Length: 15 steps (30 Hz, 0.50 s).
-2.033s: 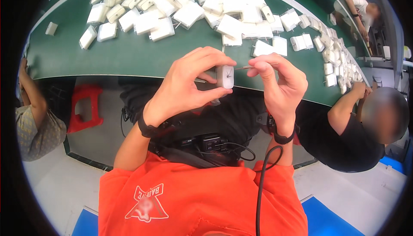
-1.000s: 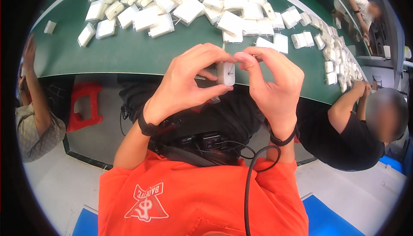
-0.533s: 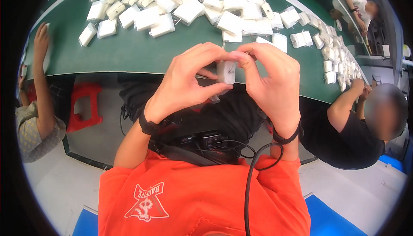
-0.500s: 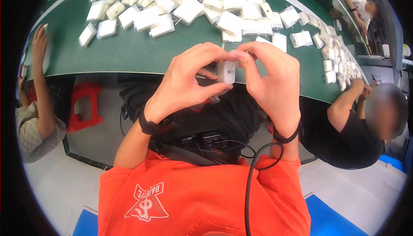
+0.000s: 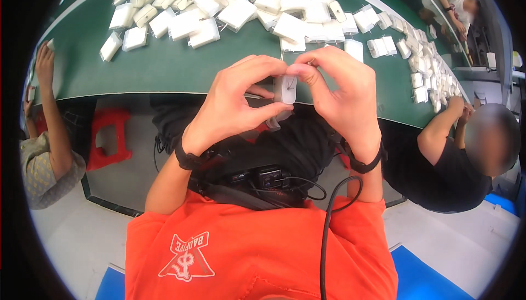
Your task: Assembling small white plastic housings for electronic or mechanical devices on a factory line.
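Observation:
A small white block that looks like a charger (image 5: 285, 93) is held upright in front of me, just past the near edge of the green table. My left hand (image 5: 233, 94) is closed round it, thumb at the bottom and index finger at the top. A thin dark mark, perhaps a prong or slot, shows on the end facing me. Beside its upper right corner, my right hand (image 5: 348, 89) is pinched shut, thumb against index finger. What sits in that pinch is too small to make out. Some clear film seems to hang beneath the block.
Several similar white blocks in clear wrapping form a pile (image 5: 235, 14) across the green table (image 5: 164, 73); another heap (image 5: 424, 73) lies to the right. Co-workers sit at left (image 5: 49, 81) and right (image 5: 438, 157). A red stool (image 5: 112, 136) and a black cable (image 5: 324, 245) are nearby.
Both hands and the block have shifted slightly left in view. The block's end now faces me a little more squarely. My grips look the same.

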Tool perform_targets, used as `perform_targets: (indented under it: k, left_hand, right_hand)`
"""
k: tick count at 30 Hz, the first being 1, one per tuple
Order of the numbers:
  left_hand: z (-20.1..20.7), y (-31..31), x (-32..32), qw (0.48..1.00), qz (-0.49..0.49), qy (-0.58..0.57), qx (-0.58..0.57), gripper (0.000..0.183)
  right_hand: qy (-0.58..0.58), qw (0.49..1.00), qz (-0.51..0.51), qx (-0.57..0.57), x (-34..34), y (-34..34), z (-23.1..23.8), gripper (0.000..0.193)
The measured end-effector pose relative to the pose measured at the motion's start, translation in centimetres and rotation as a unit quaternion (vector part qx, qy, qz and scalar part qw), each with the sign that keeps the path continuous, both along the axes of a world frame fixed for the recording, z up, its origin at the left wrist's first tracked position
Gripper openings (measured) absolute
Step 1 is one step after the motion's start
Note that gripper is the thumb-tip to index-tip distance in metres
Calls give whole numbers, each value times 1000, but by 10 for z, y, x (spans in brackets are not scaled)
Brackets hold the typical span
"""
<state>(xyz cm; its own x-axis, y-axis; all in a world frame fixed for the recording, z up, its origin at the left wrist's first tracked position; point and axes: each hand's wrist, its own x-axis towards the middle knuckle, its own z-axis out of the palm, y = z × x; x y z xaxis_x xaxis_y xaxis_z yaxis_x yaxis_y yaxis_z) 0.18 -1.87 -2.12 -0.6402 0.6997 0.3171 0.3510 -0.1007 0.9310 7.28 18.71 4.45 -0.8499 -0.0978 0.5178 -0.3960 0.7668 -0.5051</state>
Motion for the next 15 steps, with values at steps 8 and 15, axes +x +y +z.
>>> perform_targets:
  k: [8, 15]
  left_hand:
    - [5, 0, 0, 1000, -8, -12, -6, 59]
    - [8, 2, 0, 1000, -12, -13, -3, 56]
  right_hand:
    - [-83, 985, -42, -146, 2, -3, -4, 3]
    - [-6, 995, -44, -85, 8, 1, -15, 6]
